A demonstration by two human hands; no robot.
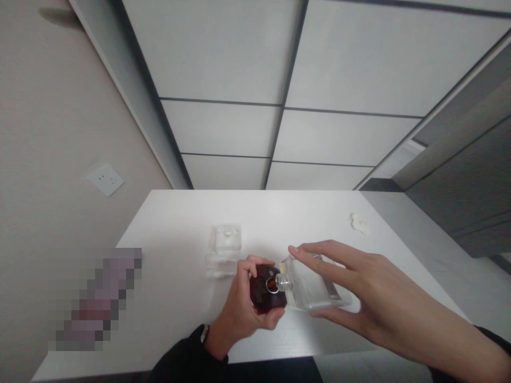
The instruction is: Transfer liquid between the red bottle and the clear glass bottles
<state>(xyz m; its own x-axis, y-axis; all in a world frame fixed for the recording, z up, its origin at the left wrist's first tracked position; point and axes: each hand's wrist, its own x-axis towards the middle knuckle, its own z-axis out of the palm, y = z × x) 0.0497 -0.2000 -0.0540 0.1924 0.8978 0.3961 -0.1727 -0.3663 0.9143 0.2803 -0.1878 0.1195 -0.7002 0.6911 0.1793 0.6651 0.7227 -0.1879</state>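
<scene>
My left hand (237, 314) is closed around a dark reddish-brown bottle (259, 298), whose round mouth faces up. My right hand (369, 290) grips a clear, square-sided glass bottle (311, 287) from above, fingers along one side and thumb along the other. This clear bottle lies tilted nearly sideways, its threaded neck (285, 282) at the dark bottle's mouth. Whether liquid is passing between the two cannot be made out. Just beyond my left hand, a clear block-like piece (228, 239) sits on the white table (179, 314), with another transparent piece (219, 267) in front of it.
A crumpled white scrap (360, 223) lies toward the table's right edge. At the left edge is a pixelated pinkish object (99, 300). White panelled doors (223, 127) rise behind the table, and a wall with a socket (106, 180) borders the left.
</scene>
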